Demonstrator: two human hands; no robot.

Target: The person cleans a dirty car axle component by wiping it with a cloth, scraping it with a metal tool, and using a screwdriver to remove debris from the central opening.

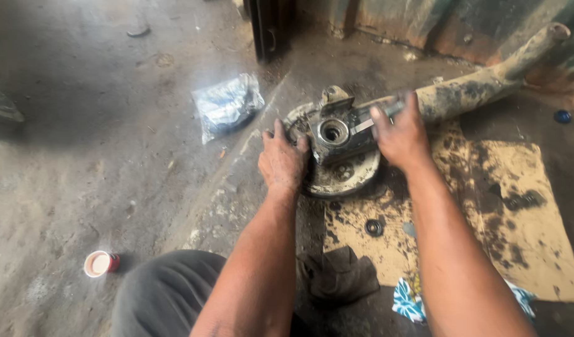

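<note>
The grimy round metal hub assembly with a central bore (pixel 334 146) is lying on the concrete floor at the end of a mud-caked axle tube (pixel 486 84). The left hand (pixel 282 161) is pressing its spread fingers against the hub's left rim. The right hand (pixel 400 136) is curling its fingers around the hub's right side. An oil-stained cardboard sheet (pixel 517 206) is lying beneath and right of the hub, a dark rag (pixel 338 274) below it, a crumpled clear plastic bag (pixel 226 105) to its left.

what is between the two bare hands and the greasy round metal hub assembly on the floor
Nothing visible. The left hand rests directly on the greasy round metal hub assembly at its left edge, and the right hand grips its upper right side, where the long dirty axle tube joins it.
</note>
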